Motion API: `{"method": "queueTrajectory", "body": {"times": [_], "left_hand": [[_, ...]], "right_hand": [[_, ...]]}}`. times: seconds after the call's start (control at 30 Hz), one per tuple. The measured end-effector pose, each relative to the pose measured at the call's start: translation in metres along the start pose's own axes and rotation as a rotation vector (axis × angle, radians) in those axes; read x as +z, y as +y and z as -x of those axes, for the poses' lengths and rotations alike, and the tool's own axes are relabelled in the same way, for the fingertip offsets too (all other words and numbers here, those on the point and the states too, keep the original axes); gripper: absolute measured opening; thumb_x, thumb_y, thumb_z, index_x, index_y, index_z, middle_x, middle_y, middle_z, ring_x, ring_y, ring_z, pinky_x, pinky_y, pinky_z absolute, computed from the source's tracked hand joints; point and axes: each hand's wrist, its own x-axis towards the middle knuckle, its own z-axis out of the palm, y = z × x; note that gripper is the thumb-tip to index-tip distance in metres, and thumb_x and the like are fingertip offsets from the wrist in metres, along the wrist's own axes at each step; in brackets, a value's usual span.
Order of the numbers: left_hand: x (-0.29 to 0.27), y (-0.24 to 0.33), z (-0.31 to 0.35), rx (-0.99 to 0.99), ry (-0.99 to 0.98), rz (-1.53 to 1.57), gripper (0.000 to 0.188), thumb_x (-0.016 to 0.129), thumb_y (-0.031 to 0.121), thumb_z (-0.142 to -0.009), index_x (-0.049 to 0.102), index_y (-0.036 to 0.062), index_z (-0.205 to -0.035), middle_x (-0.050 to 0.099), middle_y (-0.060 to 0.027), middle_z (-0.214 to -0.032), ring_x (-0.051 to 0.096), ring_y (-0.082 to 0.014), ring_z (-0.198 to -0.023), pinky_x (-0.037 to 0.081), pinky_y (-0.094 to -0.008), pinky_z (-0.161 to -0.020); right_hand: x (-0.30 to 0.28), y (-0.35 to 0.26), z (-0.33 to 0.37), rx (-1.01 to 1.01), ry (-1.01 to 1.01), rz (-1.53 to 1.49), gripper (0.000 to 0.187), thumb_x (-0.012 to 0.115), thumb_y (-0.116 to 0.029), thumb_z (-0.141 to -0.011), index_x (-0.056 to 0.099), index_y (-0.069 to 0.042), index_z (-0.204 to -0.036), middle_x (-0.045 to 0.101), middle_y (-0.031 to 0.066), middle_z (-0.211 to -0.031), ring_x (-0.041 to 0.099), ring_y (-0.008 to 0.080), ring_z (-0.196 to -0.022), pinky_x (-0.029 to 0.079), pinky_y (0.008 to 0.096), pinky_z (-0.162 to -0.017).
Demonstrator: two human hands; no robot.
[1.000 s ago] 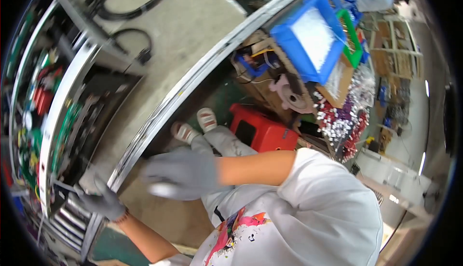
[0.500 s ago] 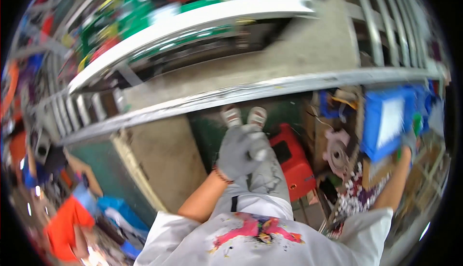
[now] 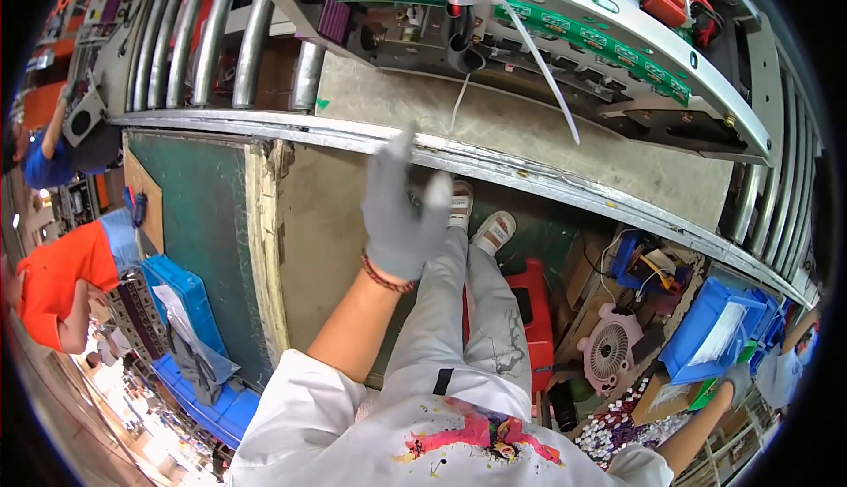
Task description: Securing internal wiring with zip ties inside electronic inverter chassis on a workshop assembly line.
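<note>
My left hand (image 3: 397,213), in a grey glove, is raised near the metal edge rail (image 3: 353,127) of the roller line. Its fingers are apart and hold nothing. My right hand (image 3: 738,379), also gloved, reaches out at the far right beside a blue plastic bin (image 3: 706,333) and a green item (image 3: 704,394); its fingers are too small and partly hidden to read. Ahead stands a white-framed electrical unit (image 3: 750,138) with a green circuit board (image 3: 591,39). A white cable tie (image 3: 545,72) sticks out of it, its long tail loose.
Metal rollers (image 3: 212,37) flank the grey plate (image 3: 371,90) under the unit. Below right are a red case (image 3: 531,315), a pink fan (image 3: 610,346) and many small white and purple parts (image 3: 618,416). At left, a person in orange (image 3: 66,280) bends near blue bins (image 3: 190,297).
The view has swung, so the unit appears farther right. My left hand has moved forward toward the rail and its fingers have spread. My right hand still reaches beside the blue bin.
</note>
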Motion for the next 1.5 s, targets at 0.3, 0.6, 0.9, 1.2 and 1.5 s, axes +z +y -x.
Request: {"method": "queueTrajectory", "body": {"times": [0.3,0.6,0.9,1.2,1.5], "left_hand": [[0.015,-0.045,-0.140,-0.006,0.081,-0.232,0.028,0.061,0.012,-0.087,0.065,-0.0060,-0.107,0.065,-0.0284,-0.109,0.061,-0.0425,-0.097,0.050,-0.0442,-0.078],[0.034,-0.049,-0.161,-0.110,0.173,0.586,0.035,0.056,0.015,-0.101,0.051,0.0048,-0.135,0.061,-0.0131,-0.127,0.062,-0.0257,-0.107,0.055,-0.0378,-0.092],[0.093,0.069,-0.024,0.268,-0.204,-0.013,0.031,0.057,0.004,-0.092,0.063,-0.0014,-0.122,0.067,-0.0177,-0.111,0.067,-0.0277,-0.091,0.053,-0.0361,-0.078],[0.157,0.063,-0.086,0.651,-0.373,-0.773,0.019,0.060,0.019,-0.087,0.070,0.0068,-0.097,0.070,-0.0159,-0.088,0.068,-0.0349,-0.079,0.055,-0.0439,-0.070],[0.166,0.047,-0.096,0.445,-0.340,-0.831,0.024,0.060,0.031,-0.087,0.073,0.0113,-0.083,0.071,-0.0146,-0.083,0.070,-0.0324,-0.073,0.056,-0.0451,-0.067]], "right_hand": [[-0.095,-0.162,0.252,-1.071,0.707,-1.220,0.014,0.063,0.000,-0.092,0.058,-0.002,-0.105,0.066,0.0160,-0.109,0.064,0.0292,-0.104,0.049,0.0382,-0.093],[-0.156,-0.330,0.346,-1.346,0.500,-1.536,0.012,0.062,-0.005,-0.089,0.063,-0.004,-0.101,0.060,0.0152,-0.084,0.061,0.0331,-0.072,0.050,0.0368,-0.065],[-0.144,-0.313,0.360,-0.899,-0.309,-2.268,0.015,0.065,0.000,-0.088,0.065,0.000,-0.103,0.066,0.0063,-0.089,0.062,0.0130,-0.082,0.050,0.0273,-0.073],[-0.134,-0.326,0.368,-0.843,-0.396,-2.519,0.021,0.054,-0.003,-0.093,0.060,0.003,-0.112,0.070,0.0168,-0.094,0.068,0.0242,-0.086,0.054,0.0376,-0.082],[-0.126,-0.357,0.374,-0.776,-0.226,-2.576,0.019,0.051,0.003,-0.092,0.065,0.005,-0.104,0.073,0.0167,-0.096,0.070,0.0188,-0.083,0.058,0.0318,-0.078]]}}
